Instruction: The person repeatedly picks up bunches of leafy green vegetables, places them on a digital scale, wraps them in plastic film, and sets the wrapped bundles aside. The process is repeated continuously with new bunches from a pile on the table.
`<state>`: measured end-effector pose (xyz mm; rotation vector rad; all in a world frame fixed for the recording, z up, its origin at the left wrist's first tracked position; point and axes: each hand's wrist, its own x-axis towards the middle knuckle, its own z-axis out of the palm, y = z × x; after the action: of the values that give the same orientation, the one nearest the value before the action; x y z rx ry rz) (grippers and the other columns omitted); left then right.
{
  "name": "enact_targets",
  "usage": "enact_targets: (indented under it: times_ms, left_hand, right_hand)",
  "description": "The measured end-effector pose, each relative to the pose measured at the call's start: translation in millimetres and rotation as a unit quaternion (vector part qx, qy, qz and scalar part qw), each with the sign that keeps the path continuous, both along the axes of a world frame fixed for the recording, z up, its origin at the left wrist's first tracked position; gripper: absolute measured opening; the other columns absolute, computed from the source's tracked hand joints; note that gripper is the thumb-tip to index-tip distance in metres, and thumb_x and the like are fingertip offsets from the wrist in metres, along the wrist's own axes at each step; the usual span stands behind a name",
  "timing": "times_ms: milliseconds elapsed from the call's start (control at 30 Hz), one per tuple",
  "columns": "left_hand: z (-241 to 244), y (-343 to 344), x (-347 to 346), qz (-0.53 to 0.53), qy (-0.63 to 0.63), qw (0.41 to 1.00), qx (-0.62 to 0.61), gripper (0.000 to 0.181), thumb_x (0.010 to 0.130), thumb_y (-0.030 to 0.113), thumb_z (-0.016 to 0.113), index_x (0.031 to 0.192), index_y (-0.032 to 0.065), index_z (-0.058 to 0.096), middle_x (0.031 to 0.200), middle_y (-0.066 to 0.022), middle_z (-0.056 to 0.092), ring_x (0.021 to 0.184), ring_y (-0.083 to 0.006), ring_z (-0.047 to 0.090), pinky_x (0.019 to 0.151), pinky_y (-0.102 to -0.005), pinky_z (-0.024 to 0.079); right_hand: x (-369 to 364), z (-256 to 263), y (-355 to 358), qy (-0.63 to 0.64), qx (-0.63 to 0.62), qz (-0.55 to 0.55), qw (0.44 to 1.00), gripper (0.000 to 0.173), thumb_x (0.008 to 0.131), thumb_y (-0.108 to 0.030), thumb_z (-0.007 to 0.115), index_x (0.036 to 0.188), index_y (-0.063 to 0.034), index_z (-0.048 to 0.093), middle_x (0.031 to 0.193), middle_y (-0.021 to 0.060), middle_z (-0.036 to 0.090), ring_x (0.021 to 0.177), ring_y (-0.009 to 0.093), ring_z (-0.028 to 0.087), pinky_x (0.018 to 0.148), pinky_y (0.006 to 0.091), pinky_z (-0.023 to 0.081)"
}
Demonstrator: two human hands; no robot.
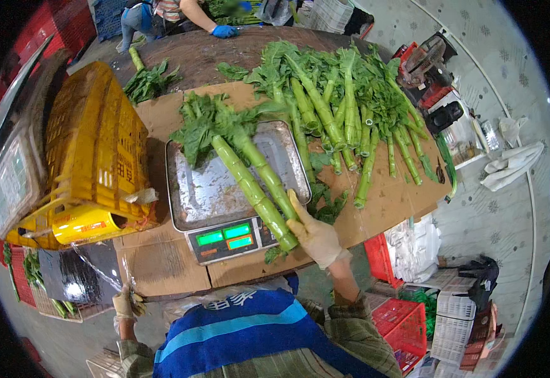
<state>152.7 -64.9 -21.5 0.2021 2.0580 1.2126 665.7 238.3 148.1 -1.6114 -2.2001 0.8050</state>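
My right hand [316,235], in a pale glove, grips two thick green leafy stalks [251,189], which resemble celtuce, near their cut ends. They lie slanted over the metal pan [199,198] of a digital scale, leaves toward the far side. The scale's green-lit display panel [225,238] faces me. My left hand [128,302], also gloved, is at the table's near left edge, its fingers closed on a clear plastic strip [96,265]. That strip runs up toward a yellow roll [86,228] by the yellow crate.
A pile of leafy stalks [336,113] covers the cardboard [393,208] right of the scale. On the left stands a yellow plastic crate [100,151]. One stalk [149,80] lies farther back. Across the table works a person with a blue glove [225,31]. Red crates [400,326] stand at lower right.
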Motion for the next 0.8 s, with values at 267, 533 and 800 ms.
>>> enact_targets:
  times_ms: [267,533,800]
  left_hand:
    - [20.9,3.8,12.9,-0.031,-0.100,0.994,0.032,0.050,0.098,0.042,0.061,0.077,-0.0030,0.064,0.061,-0.0137,0.065,0.038,-0.0242,0.058,0.033,-0.0355,0.045]
    - [33.2,11.4,18.4,-0.044,-0.104,0.994,0.010,0.056,0.099,0.046,0.057,0.068,-0.0001,0.063,0.056,-0.0127,0.063,0.036,-0.0253,0.059,0.027,-0.0338,0.040]
    - [45.3,14.2,23.3,-0.068,-0.115,0.990,0.036,0.058,0.097,0.049,0.059,0.067,0.0000,0.064,0.055,-0.0125,0.063,0.037,-0.0241,0.059,0.028,-0.0318,0.039]
  right_hand:
    - [7.2,40.7,6.6,-0.019,0.114,-0.016,0.993,0.052,0.095,-0.031,0.066,0.143,-0.0132,0.055,0.107,0.0178,0.065,0.100,0.033,0.065,0.085,0.0419,0.052]
    - [-37.6,62.6,34.4,-0.059,0.111,0.003,0.992,0.085,0.092,-0.049,0.065,0.150,0.0057,0.036,0.139,0.0280,0.053,0.128,0.039,0.054,0.106,0.0411,0.044]
    - [-121.6,49.4,43.5,-0.277,0.000,0.045,0.960,0.128,0.074,-0.059,0.077,0.157,0.0063,0.005,0.149,0.0352,0.037,0.133,0.044,0.049,0.108,0.0404,0.044]
